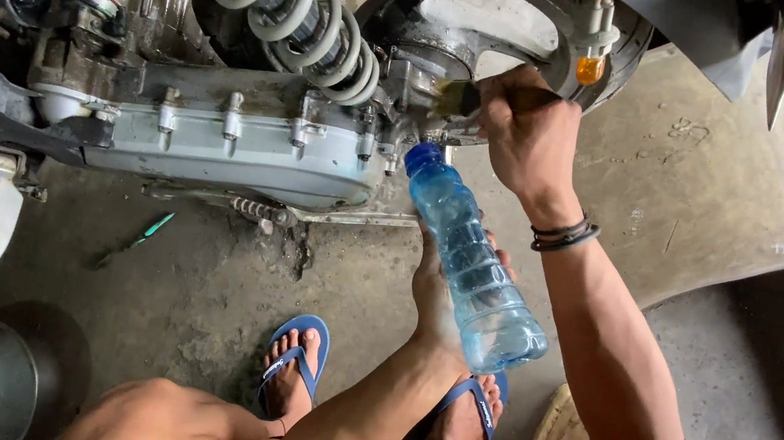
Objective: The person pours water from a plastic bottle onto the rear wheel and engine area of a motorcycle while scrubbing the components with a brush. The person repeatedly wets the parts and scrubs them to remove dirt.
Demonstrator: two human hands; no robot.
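Concrete floor lay stained; left hand wrapped the light, slick plastic bottle mid-body, while right hand, at one o'clock, pinched a stiff brush.

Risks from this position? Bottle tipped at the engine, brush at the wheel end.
1. The left hand tilts the blue bottle cap-first at the engine cover; liquid may run off onto the concrete floor and likely wet the feet in blue sandals.
2. The right hand works the brush close beside the rear tyre and spring; knuckles could scrape metal edges.
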